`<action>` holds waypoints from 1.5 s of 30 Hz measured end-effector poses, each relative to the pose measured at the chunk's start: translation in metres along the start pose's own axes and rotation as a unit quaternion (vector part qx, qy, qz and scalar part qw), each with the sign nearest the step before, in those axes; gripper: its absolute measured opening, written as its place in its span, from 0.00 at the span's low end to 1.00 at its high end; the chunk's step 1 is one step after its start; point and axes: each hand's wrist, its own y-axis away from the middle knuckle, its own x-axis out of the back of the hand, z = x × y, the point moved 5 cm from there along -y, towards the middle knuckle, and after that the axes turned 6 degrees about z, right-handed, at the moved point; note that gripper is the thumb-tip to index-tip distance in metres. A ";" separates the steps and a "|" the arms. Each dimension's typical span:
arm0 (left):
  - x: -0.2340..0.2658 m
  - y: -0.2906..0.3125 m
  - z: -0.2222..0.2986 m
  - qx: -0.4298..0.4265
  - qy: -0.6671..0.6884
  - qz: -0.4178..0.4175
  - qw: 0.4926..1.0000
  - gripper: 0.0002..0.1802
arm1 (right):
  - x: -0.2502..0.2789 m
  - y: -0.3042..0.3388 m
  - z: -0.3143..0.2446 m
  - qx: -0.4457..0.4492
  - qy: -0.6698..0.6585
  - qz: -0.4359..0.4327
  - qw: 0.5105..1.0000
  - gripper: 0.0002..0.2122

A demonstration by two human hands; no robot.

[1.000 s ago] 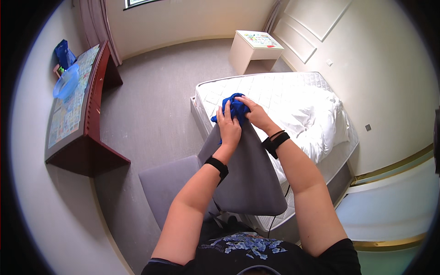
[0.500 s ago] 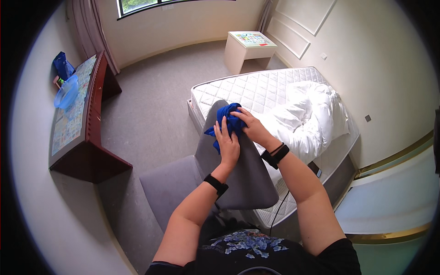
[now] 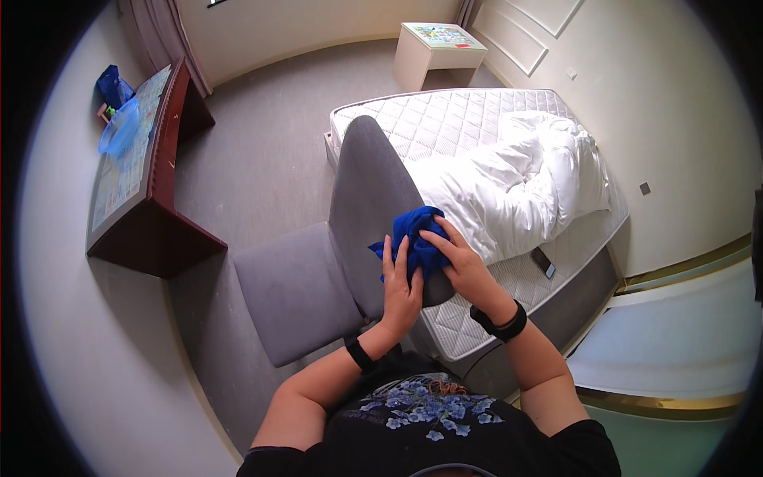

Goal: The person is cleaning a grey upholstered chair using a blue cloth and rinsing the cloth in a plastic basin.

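A grey upholstered chair stands in front of me, with its tall backrest close by and its square seat to the left. Bunched against the lower near end of the backrest is a blue cloth. My left hand holds the cloth's near left side, its fingers long and somewhat spread. From the right, my right hand grips the cloth with bent fingers. Both palms are turned away from view, and folds of cloth hide part of the contact with the chair.
Beyond the chair lies a white mattress with a rumpled duvet and a phone on it. On the left, a dark red desk carries a blue plastic basin. A small pale desk stands at the back.
Both hands and the blue cloth have slid from the upper part of the backrest to its lower near end. The view has tilted downward, showing more of the seat.
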 end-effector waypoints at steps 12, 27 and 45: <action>-0.007 0.056 0.029 -0.042 -0.017 -0.022 0.999 0.33 | 0.009 0.068 -0.011 -0.026 -0.016 -0.003 1.000 0.25; -0.019 -0.019 0.002 -0.030 -0.040 -0.002 0.999 0.31 | 0.006 -0.013 0.014 -0.004 0.003 0.008 1.000 0.28; -0.008 -0.199 -0.069 -0.064 -0.102 0.096 0.988 0.29 | -0.031 -0.206 0.053 0.041 0.050 0.012 0.998 0.27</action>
